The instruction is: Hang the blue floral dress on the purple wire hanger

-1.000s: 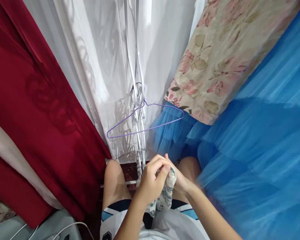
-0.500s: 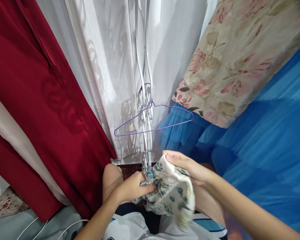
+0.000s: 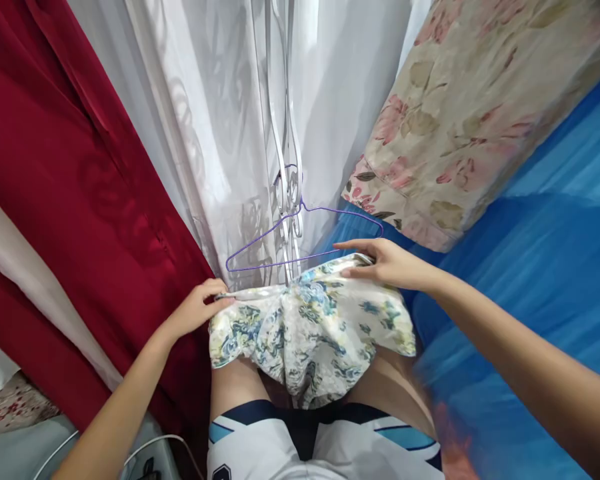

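Floral shorts (image 3: 325, 320), white with blue, green and yellow flowers, hang spread wide above my thighs, waistband uppermost. At the waistband's left end, my left hand (image 3: 200, 307) pinches the cloth between thumb and fingers. Toward its right end, my right hand (image 3: 397, 263) grips the band, the index finger stretched out along the top. Just beyond the waistband hangs a purple wire hanger (image 3: 255, 269) with no garment on it. Part of its lower bar passes close behind the shorts and my right fingers.
The hanger hangs on a white metal rack (image 3: 269, 80) before white curtains (image 3: 215, 120). Red cloth (image 3: 105, 167) hangs at left. A cream floral garment (image 3: 445, 133) and blue tulle (image 3: 545, 267) fill the right. A white cable (image 3: 155, 438) lies lower left.
The bunched shorts have been opened out and raised toward the hanger. My hands have moved apart, the left one leftward and up, the right one up and to the right.
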Action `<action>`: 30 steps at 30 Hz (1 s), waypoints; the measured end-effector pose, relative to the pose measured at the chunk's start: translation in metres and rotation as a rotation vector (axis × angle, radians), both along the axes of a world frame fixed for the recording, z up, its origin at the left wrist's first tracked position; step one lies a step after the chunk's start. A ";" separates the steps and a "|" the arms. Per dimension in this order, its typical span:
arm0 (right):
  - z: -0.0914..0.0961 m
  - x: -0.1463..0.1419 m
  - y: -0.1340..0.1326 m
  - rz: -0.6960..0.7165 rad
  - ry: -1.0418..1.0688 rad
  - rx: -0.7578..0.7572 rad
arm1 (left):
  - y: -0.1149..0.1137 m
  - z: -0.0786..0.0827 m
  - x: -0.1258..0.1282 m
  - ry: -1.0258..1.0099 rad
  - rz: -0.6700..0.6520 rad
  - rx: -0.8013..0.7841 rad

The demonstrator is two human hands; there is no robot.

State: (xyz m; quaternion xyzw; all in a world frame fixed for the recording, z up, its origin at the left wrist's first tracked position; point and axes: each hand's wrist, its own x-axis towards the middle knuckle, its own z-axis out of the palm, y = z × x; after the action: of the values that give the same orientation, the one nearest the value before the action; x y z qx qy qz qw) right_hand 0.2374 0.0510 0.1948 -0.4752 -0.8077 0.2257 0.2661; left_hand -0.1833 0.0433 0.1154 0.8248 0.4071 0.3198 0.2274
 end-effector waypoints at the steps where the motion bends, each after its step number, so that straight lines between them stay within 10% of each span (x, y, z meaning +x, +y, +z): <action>1: -0.007 -0.003 0.010 -0.032 -0.068 0.081 | 0.007 0.006 -0.005 0.042 0.064 0.075; 10: -0.047 -0.034 0.037 -0.152 -0.396 0.346 | 0.056 0.041 0.019 -0.127 0.377 0.450; 19: -0.053 -0.022 0.026 -0.223 -0.465 0.461 | 0.107 0.013 0.019 -0.378 0.188 -0.033; 24: -0.053 -0.034 0.025 -0.222 -0.494 0.490 | 0.093 0.029 0.021 -0.202 0.360 0.284; 30: -0.064 -0.042 0.020 -0.159 -0.418 0.478 | 0.047 0.059 0.080 -0.005 0.429 0.590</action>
State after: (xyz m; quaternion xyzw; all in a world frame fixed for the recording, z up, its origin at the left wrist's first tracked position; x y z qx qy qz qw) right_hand 0.1952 0.0710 0.1306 -0.4968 -0.8354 -0.0945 0.2152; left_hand -0.1032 0.0904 0.1745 0.7501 0.4604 0.4659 -0.0916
